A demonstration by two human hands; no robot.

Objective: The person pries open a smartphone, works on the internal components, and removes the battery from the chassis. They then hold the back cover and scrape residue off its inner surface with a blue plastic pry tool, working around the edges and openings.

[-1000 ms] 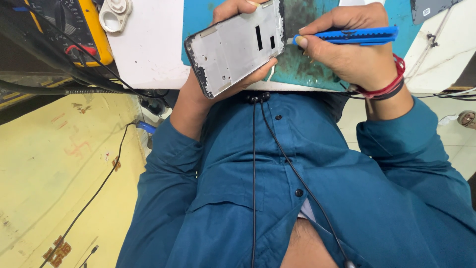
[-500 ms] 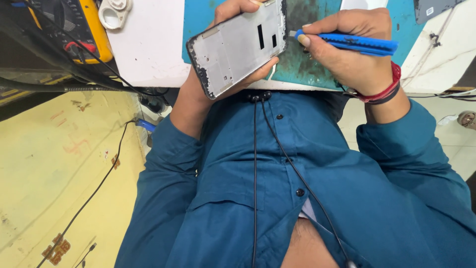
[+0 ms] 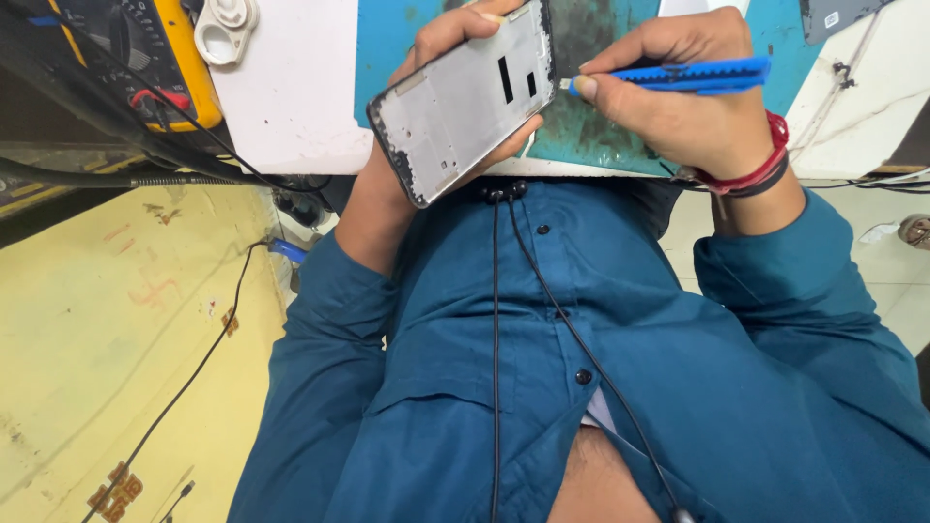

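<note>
Risk: blue pry tool (image 3: 678, 74), pinched in right hand (image 3: 693, 107), slipping off phone frame (image 3: 465, 97) edge, gouging left hand (image 3: 455, 58) fingers wrapped round it.

Electronics repair workshop — yellow multimeter (image 3: 170, 58), stained blue work mat (image 3: 591, 116), loose cables (image 3: 184, 387)

I had both forearms raised in rolled dark teal sleeves. My left hand (image 3: 441, 116) was cupped, fingers curled and closed from beneath, thumb at the upper edge. My right hand (image 3: 693, 107) was closed in a pen-style pinch, index fingertip extended forward, wrist bent, red thread bracelet around it.
</note>
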